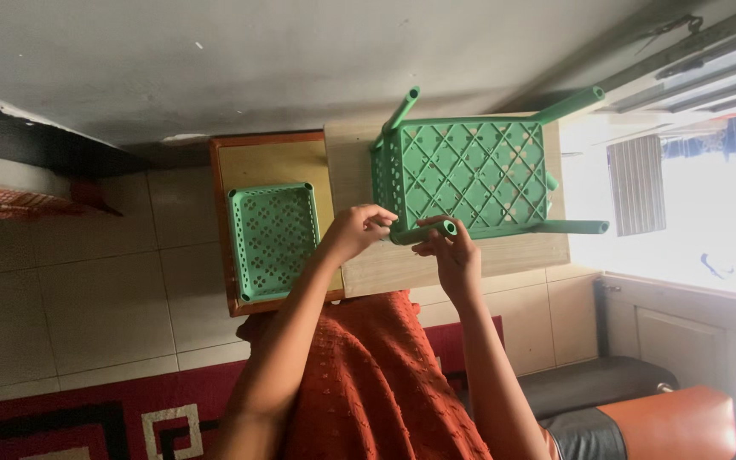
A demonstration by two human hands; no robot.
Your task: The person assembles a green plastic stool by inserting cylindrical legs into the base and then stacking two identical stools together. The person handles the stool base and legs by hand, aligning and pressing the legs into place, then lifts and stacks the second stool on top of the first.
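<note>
Fitting a green tube leg to a lattice shelf on the bench.

At nine o'clock a second green perforated tray lies flat on a wooden bench. Toward centre, the left hand closes its grip on the near end of the green tube leg; the right hand pinches the same leg just beside it. The green lattice shelf sits at one o'clock on a pale bench, other legs jutting out. Judged from this, keeping the leg square to its corner socket would seat it cleanly.
</note>
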